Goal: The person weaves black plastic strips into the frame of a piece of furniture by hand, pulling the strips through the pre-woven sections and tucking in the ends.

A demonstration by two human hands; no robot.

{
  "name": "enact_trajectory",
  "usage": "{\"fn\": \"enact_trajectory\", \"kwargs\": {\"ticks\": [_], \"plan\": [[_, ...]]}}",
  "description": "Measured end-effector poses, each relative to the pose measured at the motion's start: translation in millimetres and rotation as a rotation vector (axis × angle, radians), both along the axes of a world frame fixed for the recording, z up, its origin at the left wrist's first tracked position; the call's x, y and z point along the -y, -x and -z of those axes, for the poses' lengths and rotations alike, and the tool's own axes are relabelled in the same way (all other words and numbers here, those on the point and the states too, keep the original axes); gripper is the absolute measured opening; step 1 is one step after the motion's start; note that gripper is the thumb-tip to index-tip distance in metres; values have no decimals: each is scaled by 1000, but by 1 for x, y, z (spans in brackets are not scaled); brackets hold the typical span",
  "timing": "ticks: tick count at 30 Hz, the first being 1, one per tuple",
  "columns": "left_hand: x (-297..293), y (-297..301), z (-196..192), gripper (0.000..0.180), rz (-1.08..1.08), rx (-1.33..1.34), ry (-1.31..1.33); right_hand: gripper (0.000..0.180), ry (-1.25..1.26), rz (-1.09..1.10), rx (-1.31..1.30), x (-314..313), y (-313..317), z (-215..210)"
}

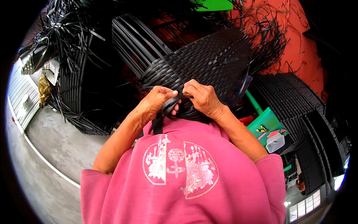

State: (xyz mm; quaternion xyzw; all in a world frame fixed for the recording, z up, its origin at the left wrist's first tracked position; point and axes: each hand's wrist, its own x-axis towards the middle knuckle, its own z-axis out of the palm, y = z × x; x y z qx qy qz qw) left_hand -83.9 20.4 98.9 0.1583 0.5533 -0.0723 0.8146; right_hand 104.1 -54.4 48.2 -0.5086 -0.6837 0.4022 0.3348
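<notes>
While the left hand [158, 100] pinches a black strip [166, 107] between thumb and fingers, the right hand [201, 97], curled nearly to a fist, seems to grip another part of it with the fingertips. The strip bends into a loop between them, right at the near edge of the woven panel [220, 52], which spreads away from the hands, up and to the right.

Judging by the panel, the work is well along: its broad face is closely woven. What appears left is the edge under the hands, where strips bunch and curve, and the loose ends [274, 41] bristling beyond the far right side. Parallel black slats [138, 37], ahead and left of the hands, are uncovered; whether they are to be woven, I cannot tell.

Counted, there are two hands, one panel being worked and one looped strip; the slats and loose ends overlap too much to number.

Farther out, left of the hands, stands one dark woven piece [72, 82] under a strip tangle [67, 28]. To their right are one green tray [261, 123], one yellow-and-black tool [262, 129], one white container [276, 143] and at least two woven sections [292, 100].
</notes>
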Motion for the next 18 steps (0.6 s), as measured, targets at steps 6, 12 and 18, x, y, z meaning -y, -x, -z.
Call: {"fn": "enact_trajectory", "kwargs": {"ticks": [6, 12, 18], "plan": [[3, 4, 13, 16, -190, 86, 146, 16, -65, -133, 104, -12, -2, -12], [10, 8, 25, 9, -306, 84, 287, 21, -56, -102, 4, -9, -2, -8], [12, 0, 20, 5, -395, -34, 410, 31, 1, -53, -108, -6, -1, -5]]}}
